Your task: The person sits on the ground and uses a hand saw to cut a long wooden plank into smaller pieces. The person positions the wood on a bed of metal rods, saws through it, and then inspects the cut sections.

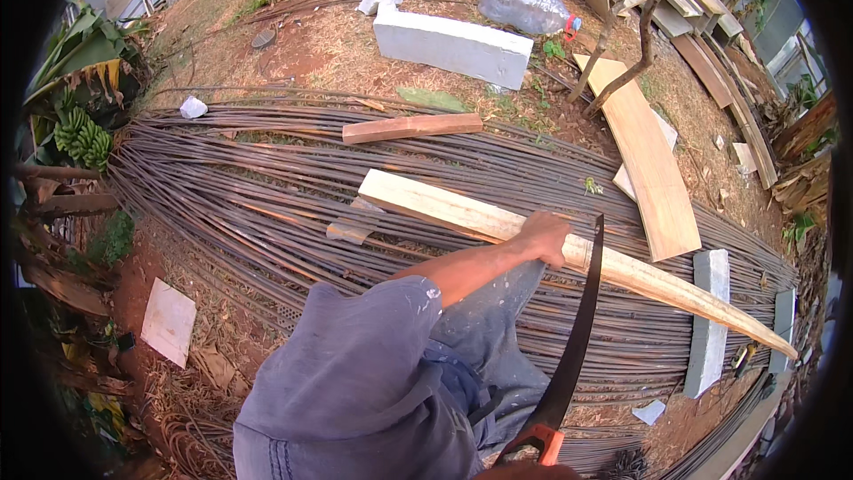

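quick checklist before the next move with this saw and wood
1. Left hand gripping the wooden beam: ok, wrapped over it.
2. Right hand closed round the handsaw handle: cannot tell, mostly cut off at the lower edge.
3. Left hand well clear of the blade: not ok, they look close in this view.
4. Beam lying across the nearer pale block: ok, it appears to.
5. Blade touching the beam: cannot tell, they overlap in view.
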`<state>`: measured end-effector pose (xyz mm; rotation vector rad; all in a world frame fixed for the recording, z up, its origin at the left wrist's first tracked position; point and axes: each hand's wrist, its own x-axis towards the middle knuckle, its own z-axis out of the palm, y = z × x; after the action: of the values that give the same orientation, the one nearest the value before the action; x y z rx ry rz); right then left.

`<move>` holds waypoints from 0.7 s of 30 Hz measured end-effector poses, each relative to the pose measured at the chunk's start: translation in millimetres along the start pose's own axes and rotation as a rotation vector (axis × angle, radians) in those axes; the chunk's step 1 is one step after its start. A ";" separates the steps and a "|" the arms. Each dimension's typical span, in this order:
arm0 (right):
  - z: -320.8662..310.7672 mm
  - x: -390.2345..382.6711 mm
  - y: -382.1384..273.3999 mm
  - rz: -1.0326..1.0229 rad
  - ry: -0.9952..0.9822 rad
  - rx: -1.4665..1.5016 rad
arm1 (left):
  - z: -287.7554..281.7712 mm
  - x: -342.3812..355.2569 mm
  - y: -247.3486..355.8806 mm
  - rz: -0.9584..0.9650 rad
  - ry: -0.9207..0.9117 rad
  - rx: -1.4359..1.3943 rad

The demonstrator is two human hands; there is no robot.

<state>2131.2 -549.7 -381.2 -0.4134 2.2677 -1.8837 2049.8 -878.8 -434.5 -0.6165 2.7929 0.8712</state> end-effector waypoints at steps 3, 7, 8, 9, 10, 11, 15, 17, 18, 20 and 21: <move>9.8 52.4 -3.1 0.151 -0.015 0.075 | 13.8 -22.7 33.5 0.126 0.179 0.122; 48.5 104.2 -28.2 0.102 -0.078 0.224 | -17.2 -24.5 8.9 0.008 -0.040 0.072; 48.6 104.0 -25.4 0.081 -0.126 0.211 | -10.4 -22.3 2.5 -0.031 0.018 0.087; 47.5 104.1 -30.0 0.042 -0.166 0.153 | -8.1 -21.0 -1.3 0.002 0.067 0.117; 45.7 99.3 -30.1 -0.024 -0.168 0.128 | -1.9 -20.0 -0.1 0.030 0.118 0.144; 45.3 98.4 -21.8 -0.084 -0.185 0.153 | -1.3 -18.1 2.7 0.030 0.139 0.125; 44.7 88.3 -12.1 -0.070 -0.225 0.312 | 0.3 -13.6 5.2 0.071 0.199 0.046; 44.2 78.7 -9.7 -0.061 -0.153 0.273 | -3.1 -13.8 7.0 0.071 0.159 0.048; 42.2 76.9 -6.6 -0.059 -0.113 0.253 | -9.2 -15.3 11.3 0.049 0.111 0.069; 36.1 72.9 -1.6 -0.037 -0.117 0.200 | -11.1 -14.5 16.6 0.007 0.074 0.095; 33.8 64.6 -17.4 0.019 -0.157 0.198 | -9.9 -13.4 16.0 -0.018 0.085 0.098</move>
<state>2081.9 -604.4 -367.4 -0.4889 1.9581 -1.9683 2054.9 -867.9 -414.7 -0.6774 2.8803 0.7161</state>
